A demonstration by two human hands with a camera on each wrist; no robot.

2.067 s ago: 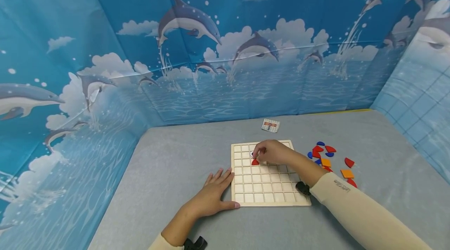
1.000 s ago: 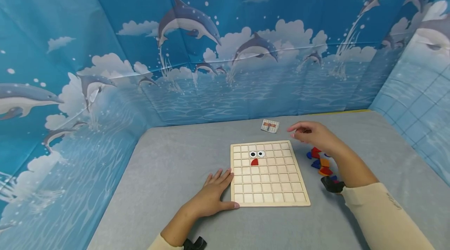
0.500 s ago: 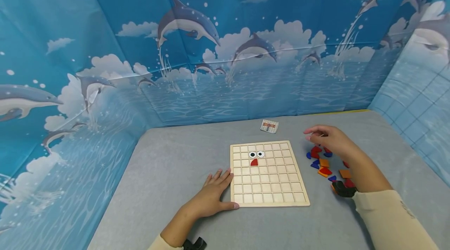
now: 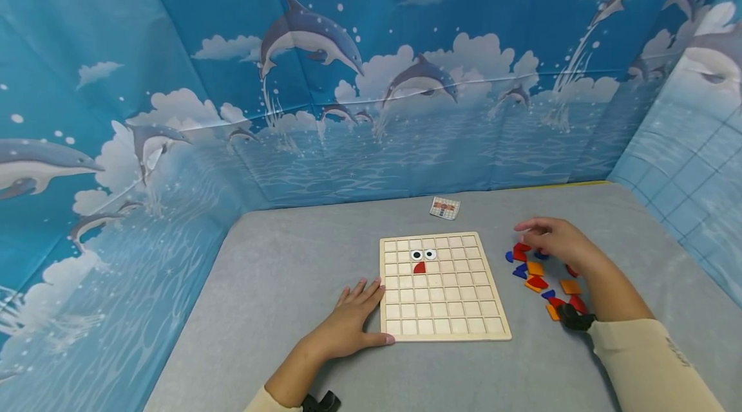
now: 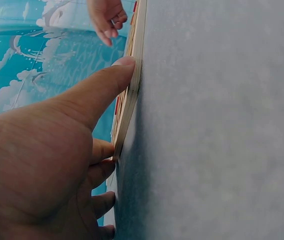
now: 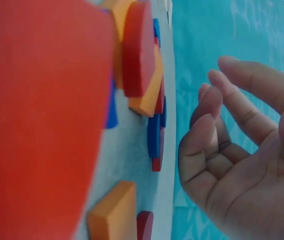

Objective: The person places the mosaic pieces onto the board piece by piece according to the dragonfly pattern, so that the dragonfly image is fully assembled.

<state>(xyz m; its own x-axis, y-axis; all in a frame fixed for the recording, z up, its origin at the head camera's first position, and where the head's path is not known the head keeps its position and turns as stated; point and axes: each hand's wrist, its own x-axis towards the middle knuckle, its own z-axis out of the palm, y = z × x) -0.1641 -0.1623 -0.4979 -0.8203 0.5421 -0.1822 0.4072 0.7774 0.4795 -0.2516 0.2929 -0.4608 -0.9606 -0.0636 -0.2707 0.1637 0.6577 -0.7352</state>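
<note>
A square wooden grid board [image 4: 446, 328] lies on the grey table. Two eye pieces [image 4: 417, 255] sit side by side in its upper cells, and a red quarter-circle piece [image 4: 419, 268] fills the cell below the left one. My left hand [image 4: 350, 322] rests at the board's left edge, fingers spread; the left wrist view shows the thumb on the board's rim [image 5: 132, 95]. Over the scattered pieces to the right, my right hand [image 4: 551, 238] hovers with bent fingers and nothing between them. In the right wrist view, the pieces [image 6: 137, 55] lie beside that hand [image 6: 242, 145].
Red, blue and orange pieces [image 4: 534, 268] form a loose group right of the board, partly hidden under my right hand and wrist. A small printed pattern card [image 4: 444, 208] lies behind the board. A dolphin-print curtain [image 4: 348, 141] borders the table's back and sides.
My right hand has left the board and moved right, then lowered over the loose pieces. The eye pieces it covered now show. My left hand has stayed at the board's edge.
</note>
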